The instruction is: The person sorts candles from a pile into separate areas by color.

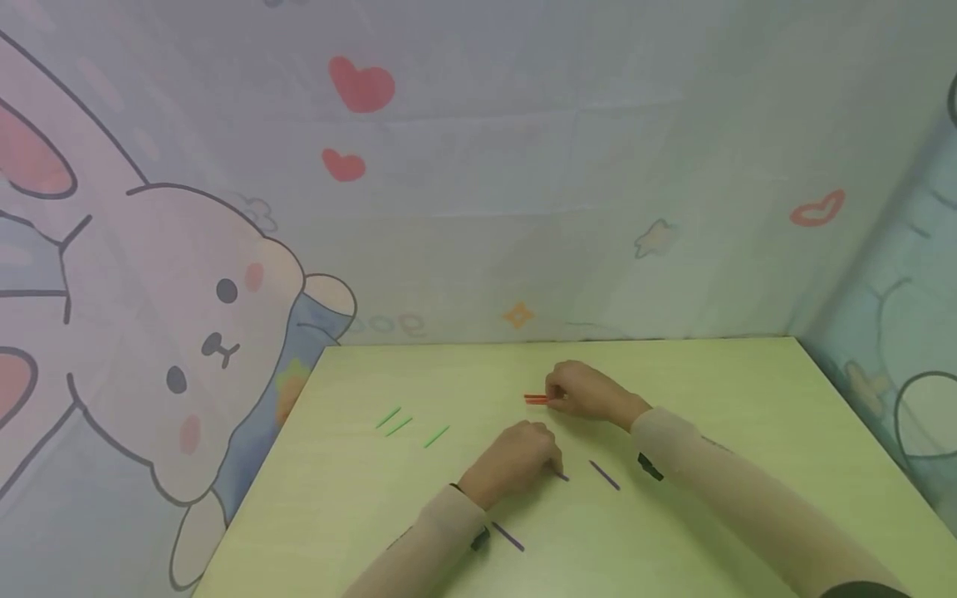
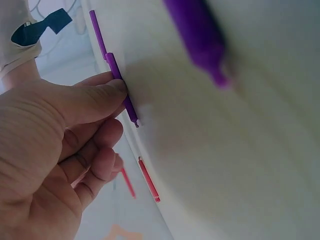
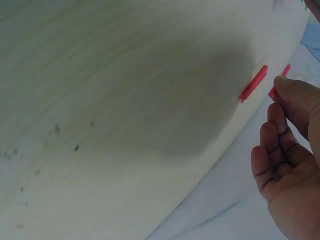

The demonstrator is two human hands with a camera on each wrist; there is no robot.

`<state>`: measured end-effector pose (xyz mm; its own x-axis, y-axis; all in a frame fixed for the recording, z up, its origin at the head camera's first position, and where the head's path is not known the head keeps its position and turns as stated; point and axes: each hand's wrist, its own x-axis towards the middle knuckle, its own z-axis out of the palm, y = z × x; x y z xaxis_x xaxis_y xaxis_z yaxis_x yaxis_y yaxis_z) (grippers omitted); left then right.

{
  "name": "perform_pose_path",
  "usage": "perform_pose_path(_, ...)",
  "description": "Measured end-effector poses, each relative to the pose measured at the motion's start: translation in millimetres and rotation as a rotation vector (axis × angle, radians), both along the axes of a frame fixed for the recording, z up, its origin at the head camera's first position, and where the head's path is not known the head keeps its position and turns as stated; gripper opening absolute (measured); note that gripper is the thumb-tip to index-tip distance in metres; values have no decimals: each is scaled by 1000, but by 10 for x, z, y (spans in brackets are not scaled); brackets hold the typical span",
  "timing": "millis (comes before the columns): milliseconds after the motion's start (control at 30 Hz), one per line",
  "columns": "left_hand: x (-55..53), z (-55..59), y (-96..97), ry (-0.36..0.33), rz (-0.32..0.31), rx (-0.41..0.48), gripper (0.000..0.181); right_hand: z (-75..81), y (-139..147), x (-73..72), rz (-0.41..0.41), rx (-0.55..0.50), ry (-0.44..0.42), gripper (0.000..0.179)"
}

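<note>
My left hand [image 1: 512, 465] pinches a thin purple candle [image 2: 131, 109] between thumb and fingers, low over the table. Another purple candle [image 1: 605, 475] lies to its right, and a third purple candle [image 1: 508, 536] lies nearer, below the left wrist. Farther back, my right hand [image 1: 591, 392] holds a red candle [image 3: 287, 69] by its end. Beside that one, a second red candle [image 3: 255, 83] lies on the table, nearly parallel to it. The right hand's other fingers are loosely bent in the right wrist view.
Three green candles [image 1: 399, 426] lie slanted on the left part of the pale yellow table [image 1: 321, 498]. Behind the table's far edge hangs a printed cloth [image 1: 463, 249] with hearts and a rabbit. Small dark specks mark the tabletop in the right wrist view.
</note>
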<state>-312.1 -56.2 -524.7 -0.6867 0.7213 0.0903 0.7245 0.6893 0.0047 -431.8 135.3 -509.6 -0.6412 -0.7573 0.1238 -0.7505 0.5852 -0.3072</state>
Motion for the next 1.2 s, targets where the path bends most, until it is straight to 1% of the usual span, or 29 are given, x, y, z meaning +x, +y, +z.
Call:
perform_pose_path(133, -4, -18, -1, 1, -9, 10, 22, -49, -71, 19, -10, 18, 26, 15)
perform_pose_path(300, 4, -41, -3, -3, -14, 24, 20, -51, -112, 48, -21, 23, 26, 17)
perform_pose_path(500, 35, -6, -5, -8, -11, 22, 21, -42, -143, 63, -30, 31, 24, 17)
perform_pose_path(600, 45, 9, -8, -12, -4, 35, 21, -49, -143, 62, -35, 33, 17, 15)
perform_pose_path(733, 36, 5, -12, -18, 4, 50, 22, -61, -137, 56, -36, 33, 16, 13)
perform_pose_path(1000, 14, -5, -21, -17, -6, 55, 21, -63, -133, 31, -42, 39, 7, 12)
perform_pose_path(1200, 28, 7, -23, -9, -3, 62, 19, -62, -132, 24, -55, 49, -3, 9)
